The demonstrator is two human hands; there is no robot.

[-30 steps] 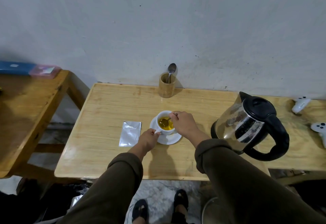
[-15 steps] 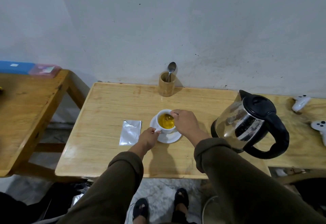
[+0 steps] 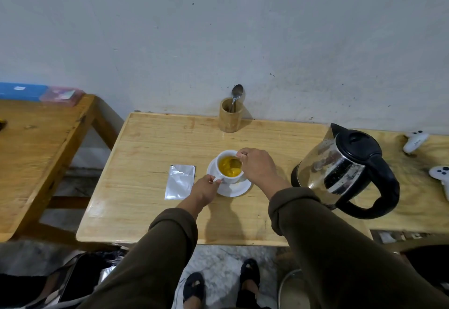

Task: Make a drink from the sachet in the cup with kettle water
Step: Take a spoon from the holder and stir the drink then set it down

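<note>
Moved: teaspoon (image 3: pixel 234 163), round the cup (image 3: pixel 228 166). Right hand (image 3: pixel 258 167) pinches it; left hand (image 3: pixel 204 188) grips handle. Step: stirring. Next: withdraw spoon without dripping.

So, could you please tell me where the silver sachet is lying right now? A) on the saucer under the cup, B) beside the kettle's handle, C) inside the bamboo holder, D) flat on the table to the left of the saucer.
D: the silver sachet lies flat on the wooden table, just left of the saucer, near the left hand.
</note>
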